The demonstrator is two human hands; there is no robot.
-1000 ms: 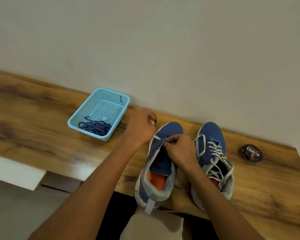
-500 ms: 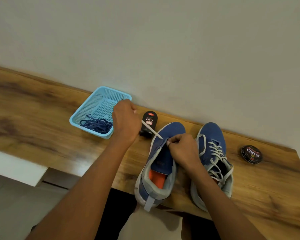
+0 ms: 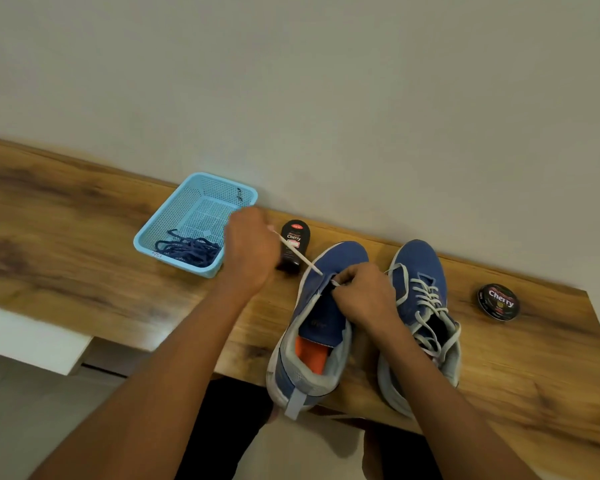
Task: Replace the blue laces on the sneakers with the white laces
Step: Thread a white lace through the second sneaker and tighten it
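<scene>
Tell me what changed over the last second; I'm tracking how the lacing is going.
The left hand moved left and away from the left sneaker, drawing the white lace out taut and uncovering the polish bottle. The right hand stayed pinching the lace at the eyelet. Right sneaker, basket, blue laces and tin stayed put.

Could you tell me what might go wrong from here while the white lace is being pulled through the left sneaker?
1. The left hand draws the white lace taut right over the upright polish bottle; it might tip.
2. The left sneaker overhangs the table edge at its heel; a hard tug could shift it off.
3. The right hand pinches at the eyelet; losing that grip may pull the lace unevenly.
</scene>
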